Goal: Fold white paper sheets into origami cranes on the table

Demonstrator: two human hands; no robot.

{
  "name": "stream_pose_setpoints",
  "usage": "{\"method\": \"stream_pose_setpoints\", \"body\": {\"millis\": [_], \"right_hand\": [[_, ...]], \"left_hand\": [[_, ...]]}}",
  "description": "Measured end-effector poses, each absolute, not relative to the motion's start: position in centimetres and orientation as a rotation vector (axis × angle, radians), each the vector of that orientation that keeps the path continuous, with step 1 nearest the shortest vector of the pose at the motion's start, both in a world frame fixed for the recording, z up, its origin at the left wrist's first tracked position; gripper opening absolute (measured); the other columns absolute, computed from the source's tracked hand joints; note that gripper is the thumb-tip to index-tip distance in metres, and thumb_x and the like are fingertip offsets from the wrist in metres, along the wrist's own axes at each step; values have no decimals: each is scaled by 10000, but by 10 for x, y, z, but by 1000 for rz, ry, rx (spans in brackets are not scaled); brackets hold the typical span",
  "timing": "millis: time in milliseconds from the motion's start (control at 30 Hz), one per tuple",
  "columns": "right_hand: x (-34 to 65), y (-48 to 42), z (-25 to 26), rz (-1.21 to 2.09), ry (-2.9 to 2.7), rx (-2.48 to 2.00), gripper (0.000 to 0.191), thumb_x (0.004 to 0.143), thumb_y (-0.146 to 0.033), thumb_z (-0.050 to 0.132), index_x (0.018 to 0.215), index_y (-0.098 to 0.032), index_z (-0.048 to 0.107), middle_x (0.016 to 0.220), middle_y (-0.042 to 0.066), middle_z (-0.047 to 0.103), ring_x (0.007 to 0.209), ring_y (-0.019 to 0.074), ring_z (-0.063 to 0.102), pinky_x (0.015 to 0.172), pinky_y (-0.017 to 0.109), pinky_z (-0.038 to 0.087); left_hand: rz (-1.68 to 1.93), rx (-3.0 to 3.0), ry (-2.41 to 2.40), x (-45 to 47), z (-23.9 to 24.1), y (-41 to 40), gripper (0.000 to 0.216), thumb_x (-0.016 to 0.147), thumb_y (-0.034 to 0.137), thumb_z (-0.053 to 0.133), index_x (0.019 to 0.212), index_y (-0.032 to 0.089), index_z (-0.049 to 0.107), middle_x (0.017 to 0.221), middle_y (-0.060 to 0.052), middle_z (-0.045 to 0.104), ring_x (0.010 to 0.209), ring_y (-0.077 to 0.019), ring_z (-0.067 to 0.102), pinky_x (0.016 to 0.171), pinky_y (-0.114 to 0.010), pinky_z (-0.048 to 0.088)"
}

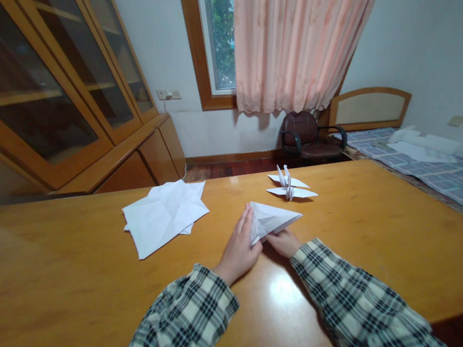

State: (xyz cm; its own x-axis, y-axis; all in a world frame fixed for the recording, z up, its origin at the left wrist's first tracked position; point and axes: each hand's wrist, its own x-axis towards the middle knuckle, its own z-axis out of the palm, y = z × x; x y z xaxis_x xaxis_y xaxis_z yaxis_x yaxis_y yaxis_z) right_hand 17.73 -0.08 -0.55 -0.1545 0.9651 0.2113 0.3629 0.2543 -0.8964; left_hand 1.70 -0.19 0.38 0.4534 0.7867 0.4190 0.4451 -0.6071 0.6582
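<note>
Head view: holds folded white paper [273, 217] on or just over wooden table [78, 273], cannot tell which from this angle. Grips its left side with left hand [239, 247], holding fingers close together; grips its lower edge with right hand [284, 242], tucking fingers partly underneath. Shows two paper birds [289, 191] just beyond, white sheets [162, 216] farther left.

Right hand [283, 242]: fingertips out of sight beneath folded white paper [272, 219]; grip unreadable. Left hand [240, 249] masks the paper's left edge. Lower sheet [186, 230] mostly covered by top sheet [166, 210]. Farther paper crane [284, 179] partly behind nearer paper crane [289, 192]. Plaid sleeves [179, 328] cropped at bottom. Office chair [300, 130]: base hidden behind table [57, 276]. White bundle [423, 142] on bed [445, 176]: blurred, unidentified. Curtain [298, 28]: top cut off.
</note>
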Motion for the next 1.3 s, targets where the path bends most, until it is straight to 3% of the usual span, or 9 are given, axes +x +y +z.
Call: {"method": "stream_pose_setpoints", "body": {"millis": [233,500,700,933,1133,1300], "right_hand": [[179,3,-10,867,-1693,-1197,358,788,-250,446,1092,-210,630,1142,70,634,1188,227,498,1077,431,312],[177,3,-11,799,-1641,-1113,379,865,-336,422,1189,-202,565,1105,91,647,1187,230,496,1057,460,327],[179,4,-9,659,-1764,-1122,395,904,-359,360,1226,-205,529,1149,101,624,1190,241,492,1054,476,328],[176,3,-3,501,-1883,-1130,431,905,-267,335,1325,-223,420,1262,74,554,1226,212,456,1054,414,358],[177,0,0,508,-1889,-1136,601,846,-165,393,1422,-227,230,1363,56,454,1257,193,419,1058,378,357],[179,-2,3,523,-1885,-1146,729,783,-119,461,1440,-228,166,1398,78,406,1227,209,455,1027,384,384]], "left_hand": [[976,2265,1066,16,9,-5,758,774,111,451,1446,211,115,1516,-77,122,1379,-243,148,1130,-449,178],[1075,2243,1047,14,7,-2,755,722,6,389,1422,232,221,1490,-52,227,1364,-215,198,1135,-415,179],[1145,2139,1057,14,6,0,707,722,17,408,1391,222,302,1438,-51,341,1322,-196,299,1124,-389,220],[1166,1964,1145,17,5,2,539,790,111,463,1318,215,436,1298,-66,523,1184,-197,487,1031,-353,362],[1217,1831,1069,16,7,1,342,864,214,426,1170,178,577,1125,-71,643,1098,-214,552,981,-362,401],[1191,1627,1103,14,-5,7,291,859,326,457,963,141,657,893,-73,703,851,-227,630,795,-346,491]]}}
